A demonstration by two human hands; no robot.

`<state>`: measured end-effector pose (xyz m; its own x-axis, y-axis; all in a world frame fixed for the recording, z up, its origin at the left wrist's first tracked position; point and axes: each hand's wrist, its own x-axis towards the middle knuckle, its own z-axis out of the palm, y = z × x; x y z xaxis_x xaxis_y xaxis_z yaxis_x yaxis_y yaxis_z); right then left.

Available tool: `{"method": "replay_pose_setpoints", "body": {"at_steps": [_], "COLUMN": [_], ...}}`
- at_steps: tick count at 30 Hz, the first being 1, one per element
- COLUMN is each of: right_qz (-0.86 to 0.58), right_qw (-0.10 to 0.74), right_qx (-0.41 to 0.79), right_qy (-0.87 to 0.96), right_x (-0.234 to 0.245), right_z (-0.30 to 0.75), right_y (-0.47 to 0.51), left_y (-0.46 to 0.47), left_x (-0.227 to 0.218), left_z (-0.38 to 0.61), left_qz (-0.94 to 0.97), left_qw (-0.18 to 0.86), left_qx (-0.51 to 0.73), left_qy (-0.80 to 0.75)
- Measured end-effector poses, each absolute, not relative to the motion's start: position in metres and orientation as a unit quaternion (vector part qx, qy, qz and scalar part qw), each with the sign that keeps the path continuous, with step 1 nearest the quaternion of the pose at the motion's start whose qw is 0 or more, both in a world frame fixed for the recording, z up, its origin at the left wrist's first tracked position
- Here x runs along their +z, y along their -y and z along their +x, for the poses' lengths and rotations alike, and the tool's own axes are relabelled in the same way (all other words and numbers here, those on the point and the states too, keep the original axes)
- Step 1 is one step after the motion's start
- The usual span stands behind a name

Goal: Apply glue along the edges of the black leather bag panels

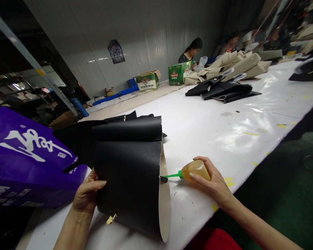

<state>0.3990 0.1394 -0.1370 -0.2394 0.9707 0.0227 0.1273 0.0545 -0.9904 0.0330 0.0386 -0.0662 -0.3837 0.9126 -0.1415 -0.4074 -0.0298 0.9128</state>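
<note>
A black leather bag piece (130, 173) with a pale lining stands curved on the white table, its open edge facing right. My left hand (87, 191) grips its left side, thumb in front and the other fingers behind it. A gold metal clasp (111, 218) shows at its lower edge. In my right hand (214, 180) is a squeeze bottle (197, 170) of amber liquid, held nearly level. Its green nozzle (173, 174) points left, and the dark tip meets the open edge of the leather piece.
A purple printed bag (28, 156) stands at the left beside more black pieces (78, 139). Farther back lie stacked black pieces (224, 91) and beige pieces (240, 66). Green cartons (176, 74) line the far side, where a person (191, 52) sits. Yellow tape bits (228, 182) mark the table's right edge.
</note>
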Motion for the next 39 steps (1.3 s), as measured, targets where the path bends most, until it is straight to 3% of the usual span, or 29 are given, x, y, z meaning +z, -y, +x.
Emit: {"method": "replay_pose_setpoints", "body": {"at_steps": [6, 12, 20, 27, 33, 39], "right_qz": [-0.454, -0.465, -0.441, -0.460, -0.432, -0.434], "right_qw": [0.379, 0.420, 0.357, 0.384, 0.340, 0.359], "right_qx": [0.535, 0.488, 0.526, 0.470, 0.521, 0.498], "right_qy": [0.603, 0.608, 0.634, 0.649, 0.654, 0.660], "right_x": [-0.138, -0.135, -0.140, -0.138, -0.133, -0.134], "right_z": [0.407, 0.406, 0.412, 0.411, 0.415, 0.413], "right_y": [-0.129, -0.139, -0.129, -0.133, -0.124, -0.137], "left_y": [-0.039, -0.041, -0.043, -0.037, -0.037, -0.037], "left_x": [-0.065, -0.067, -0.068, -0.073, -0.074, -0.071], "left_z": [0.035, 0.034, 0.035, 0.031, 0.030, 0.034], "left_qz": [0.250, 0.243, 0.220, 0.235, 0.229, 0.213], "left_qw": [0.486, 0.478, 0.477, 0.477, 0.483, 0.476], "left_qx": [0.674, 0.680, 0.691, 0.687, 0.688, 0.692], "left_qy": [-0.497, -0.501, -0.496, -0.495, -0.491, -0.498]}}
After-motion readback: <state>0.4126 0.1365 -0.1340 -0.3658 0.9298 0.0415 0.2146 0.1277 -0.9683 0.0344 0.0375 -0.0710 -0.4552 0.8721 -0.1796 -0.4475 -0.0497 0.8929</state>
